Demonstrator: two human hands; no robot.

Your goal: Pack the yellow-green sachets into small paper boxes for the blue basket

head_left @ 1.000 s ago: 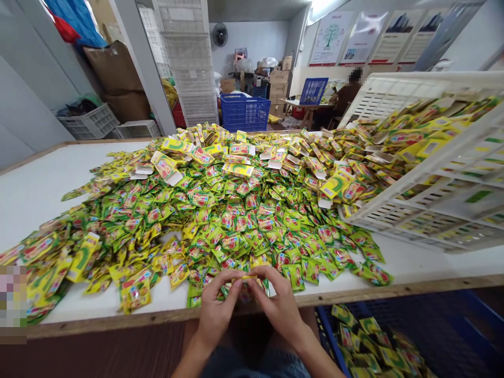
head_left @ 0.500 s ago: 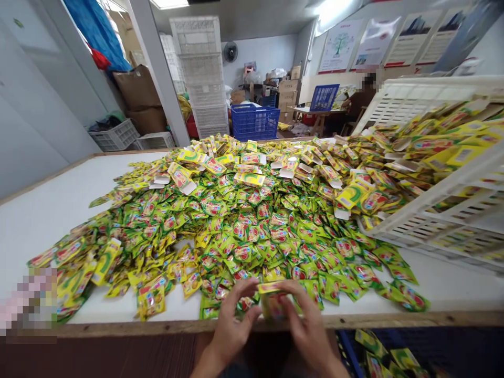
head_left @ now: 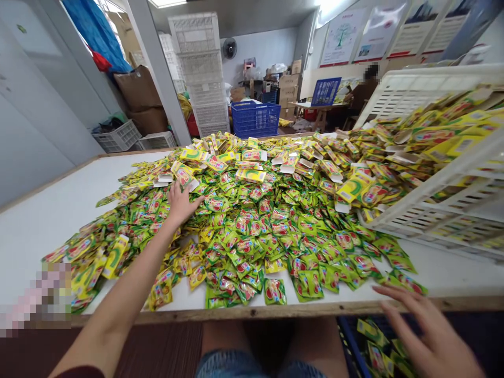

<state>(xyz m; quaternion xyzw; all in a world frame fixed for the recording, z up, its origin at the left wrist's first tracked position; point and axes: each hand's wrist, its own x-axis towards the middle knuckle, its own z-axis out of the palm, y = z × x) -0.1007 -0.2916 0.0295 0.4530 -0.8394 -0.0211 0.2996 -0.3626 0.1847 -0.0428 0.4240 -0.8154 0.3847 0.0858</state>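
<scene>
My left hand (head_left: 183, 203) reaches over the heap with its fingers spread. Its fingertips are at a small yellow carton (head_left: 184, 173) with a white open flap; whether they touch it I cannot tell. Around it lie many green sachets (head_left: 248, 226) with red fruit prints, and some yellow sachets (head_left: 197, 275) nearer the front. At the lower right my right hand (head_left: 429, 333) is open with nothing in it, above the table's front edge. Below it, yellow-green cartons (head_left: 372, 332) lie in a dark blue crate (head_left: 348, 349), partly hidden by the hand.
A tilted white crate (head_left: 417, 205) spills yellow cartons onto the table's right side. The wooden table edge (head_left: 252, 313) runs along the front. Behind the table stand a blue basket (head_left: 255, 119) and stacked white crates (head_left: 200, 79). A person (head_left: 364, 97) sits at the back right.
Both hands were together at the front edge around a carton; that carton is out of them now. My left hand moved forward and left to the cartons, my right hand to the lower right.
</scene>
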